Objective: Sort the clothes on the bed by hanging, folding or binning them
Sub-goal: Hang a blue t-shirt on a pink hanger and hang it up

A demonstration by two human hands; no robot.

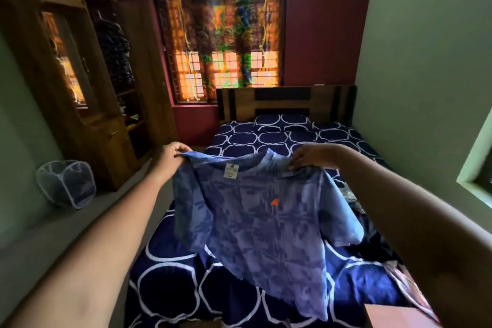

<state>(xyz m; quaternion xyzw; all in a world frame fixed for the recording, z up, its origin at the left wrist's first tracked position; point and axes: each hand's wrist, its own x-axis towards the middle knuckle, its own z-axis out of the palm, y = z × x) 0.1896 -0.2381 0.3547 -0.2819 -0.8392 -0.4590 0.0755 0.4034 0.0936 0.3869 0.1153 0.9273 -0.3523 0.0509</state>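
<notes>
A blue patterned T-shirt point(255, 218) with a small orange mark on the chest hangs spread out above the bed point(239, 138). My left hand point(173, 153) pinches its left shoulder and my right hand point(311, 156) pinches its right shoulder. The hem trails down onto the navy bedsheet with white ring shapes. A dark heap of other clothes point(372, 234) lies on the bed's right side, partly hidden behind the shirt and my right arm.
A white mesh laundry bin point(66, 184) stands on the floor at the left wall. Beside it is an open wooden wardrobe point(106, 82) with clothes hanging inside. A pinkish garment point(407, 285) lies at the bed's near right corner. A curtained window is behind the headboard.
</notes>
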